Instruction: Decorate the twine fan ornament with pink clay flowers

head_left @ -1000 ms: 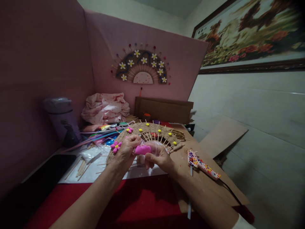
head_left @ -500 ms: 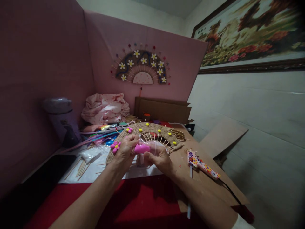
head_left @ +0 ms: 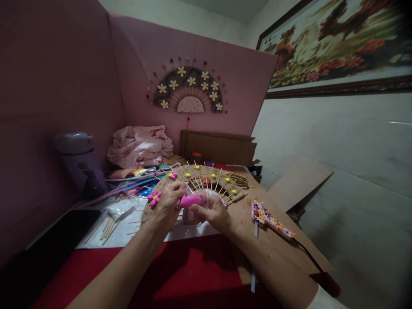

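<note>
Between my two hands is a lump of bright pink modelling clay [head_left: 190, 200] with clear plastic wrap about it. My left hand [head_left: 172, 198] is closed, pinching the clay's left end. My right hand [head_left: 213, 211] grips the other side, thumb below and the clear plastic [head_left: 208, 197] bunched against its fingers. Behind the hands lies a fan-shaped piece wound with twine [head_left: 222, 172], thin sticks poking out along its curve. Yellow dots line its band, and pink petals surround a yellow centre on a clay flower [head_left: 154, 198] at its left side. My hands hide part of the fan.
A floral glue gun [head_left: 272, 221] lies at right on a brown board, its cord trailing forward. Loose sticks [head_left: 109, 228], a dark phone-like slab [head_left: 69, 231] and a purple bottle [head_left: 80, 165] are at left. A finished-looking flowered fan [head_left: 190, 88] hangs on the pink panel behind.
The whole view has shifted slightly, so things sit a little further left. Both hands keep their hold on the pink clay, with its upper edge looking slightly more dipped.
</note>
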The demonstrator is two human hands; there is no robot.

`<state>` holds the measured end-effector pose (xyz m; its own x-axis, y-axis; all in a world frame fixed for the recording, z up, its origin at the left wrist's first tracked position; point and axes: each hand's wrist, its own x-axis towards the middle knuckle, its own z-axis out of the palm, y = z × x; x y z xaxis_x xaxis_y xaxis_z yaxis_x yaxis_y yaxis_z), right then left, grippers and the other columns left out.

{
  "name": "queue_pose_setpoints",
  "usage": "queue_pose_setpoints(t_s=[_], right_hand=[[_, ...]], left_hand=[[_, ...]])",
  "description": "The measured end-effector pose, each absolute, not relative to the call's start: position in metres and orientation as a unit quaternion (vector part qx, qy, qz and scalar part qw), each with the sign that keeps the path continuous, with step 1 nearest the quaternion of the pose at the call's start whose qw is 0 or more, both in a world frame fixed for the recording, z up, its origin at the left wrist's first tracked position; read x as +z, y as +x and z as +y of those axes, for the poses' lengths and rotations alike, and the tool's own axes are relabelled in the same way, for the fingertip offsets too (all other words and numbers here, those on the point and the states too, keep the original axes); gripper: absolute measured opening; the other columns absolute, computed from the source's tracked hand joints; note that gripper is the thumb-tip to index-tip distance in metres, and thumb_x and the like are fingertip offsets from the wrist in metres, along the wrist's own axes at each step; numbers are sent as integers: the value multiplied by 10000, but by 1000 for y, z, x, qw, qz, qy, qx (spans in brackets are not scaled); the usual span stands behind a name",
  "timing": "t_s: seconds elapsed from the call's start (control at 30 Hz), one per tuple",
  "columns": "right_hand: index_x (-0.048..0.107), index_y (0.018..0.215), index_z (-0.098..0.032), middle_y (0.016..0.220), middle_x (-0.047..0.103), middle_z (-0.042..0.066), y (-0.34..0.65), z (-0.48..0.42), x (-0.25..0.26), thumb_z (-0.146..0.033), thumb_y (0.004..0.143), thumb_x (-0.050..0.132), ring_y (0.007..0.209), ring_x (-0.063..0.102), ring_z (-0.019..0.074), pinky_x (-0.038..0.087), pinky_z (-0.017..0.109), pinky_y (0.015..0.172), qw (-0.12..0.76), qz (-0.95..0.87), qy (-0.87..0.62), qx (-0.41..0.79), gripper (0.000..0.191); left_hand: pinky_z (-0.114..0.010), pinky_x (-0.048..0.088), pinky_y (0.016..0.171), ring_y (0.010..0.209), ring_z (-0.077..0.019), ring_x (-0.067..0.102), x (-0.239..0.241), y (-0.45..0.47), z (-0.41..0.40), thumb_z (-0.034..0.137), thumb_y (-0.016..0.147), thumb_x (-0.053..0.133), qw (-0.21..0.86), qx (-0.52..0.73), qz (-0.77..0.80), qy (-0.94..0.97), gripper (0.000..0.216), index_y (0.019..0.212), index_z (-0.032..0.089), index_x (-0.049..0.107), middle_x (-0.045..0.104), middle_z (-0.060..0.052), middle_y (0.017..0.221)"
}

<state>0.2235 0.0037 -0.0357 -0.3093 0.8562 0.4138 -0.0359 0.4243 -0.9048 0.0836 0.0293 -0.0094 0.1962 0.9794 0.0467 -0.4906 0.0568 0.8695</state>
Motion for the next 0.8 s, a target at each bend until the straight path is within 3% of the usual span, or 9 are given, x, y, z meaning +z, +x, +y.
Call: queue_pose_setpoints(t_s=[0.37,0.47,0.8], right_hand=[[678,1060,-208,671,626,-5,224,3,-38,-369,811,611,583,520,97,453,242,584,489,-756,-357,250,304],[672,1055,-217,700,638,-6,225,3,-39,-350,814,609,614,534,101,459,251,618,474,-766,-354,250,282],[652,916,-165,580,561,-35,224,6,-39,-356,795,639,488,495,72,423,212,492,481,-734,-330,348,227]], left_hand=[[-168,245,375,376,-22,314,-9,84,31,178,519,753,668,558,289,400,302,510,145,453,412,68,445],[-166,242,375,384,-21,312,-8,85,30,202,493,773,649,572,304,399,336,504,148,441,404,69,454],[-167,240,374,396,-23,301,-9,86,29,266,483,800,634,578,314,407,374,507,147,446,391,72,463]])
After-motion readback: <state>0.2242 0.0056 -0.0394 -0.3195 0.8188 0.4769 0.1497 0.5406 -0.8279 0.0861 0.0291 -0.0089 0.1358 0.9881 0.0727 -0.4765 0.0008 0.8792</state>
